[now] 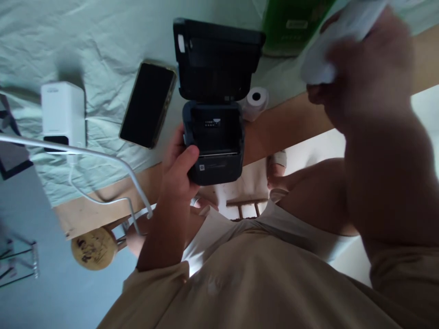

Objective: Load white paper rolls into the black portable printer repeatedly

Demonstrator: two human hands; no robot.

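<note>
My left hand (181,167) grips the left side of a small black printer (219,169), thumb on its front edge. The printer's lid (219,59) is flipped up, and its inner bay shows a small label and no roll. Close to its right side stands a white paper roll (258,101) with a dark core hole. At the upper right my right hand (360,68), smeared by motion, is closed around a white, soft-looking item (322,55). Blur hides what kind of item it is.
Left of the printer lie a phone (148,105) and a white charger-like block (63,114) with a white cable (103,153). A green container (291,27) stands behind the roll. The cloth-covered table ends at a wooden edge (288,123); a round stool (94,248) is below.
</note>
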